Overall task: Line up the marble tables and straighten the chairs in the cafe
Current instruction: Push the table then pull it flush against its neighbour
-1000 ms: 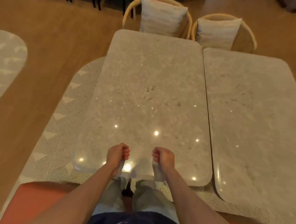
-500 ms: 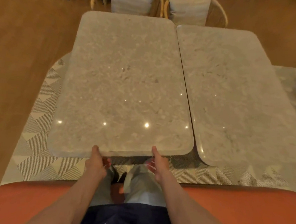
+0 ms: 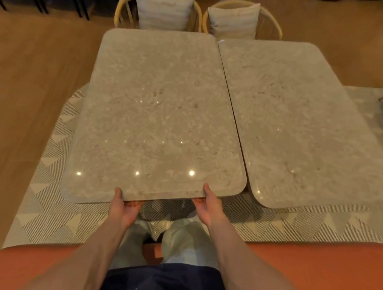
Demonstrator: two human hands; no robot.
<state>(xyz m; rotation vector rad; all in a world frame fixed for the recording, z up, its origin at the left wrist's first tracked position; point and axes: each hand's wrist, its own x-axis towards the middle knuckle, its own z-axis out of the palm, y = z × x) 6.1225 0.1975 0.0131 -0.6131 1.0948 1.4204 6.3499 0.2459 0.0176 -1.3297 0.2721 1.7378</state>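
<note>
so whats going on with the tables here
A person holds the near edge of the left marble table with both hands, the left hand and right hand, thumbs on top and fingers curled underneath. It sits close beside the right marble table, with a narrow gap between them. Two cushioned chairs stand at the far end.

No readable text (none anywhere).

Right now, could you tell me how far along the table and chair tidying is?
Nearly joined: the left table sits beside the right table, far edges roughly level. In hand: the left hand and right hand grip its near edge, which sits skewed. Left: squaring it, checking the two chairs.
</note>
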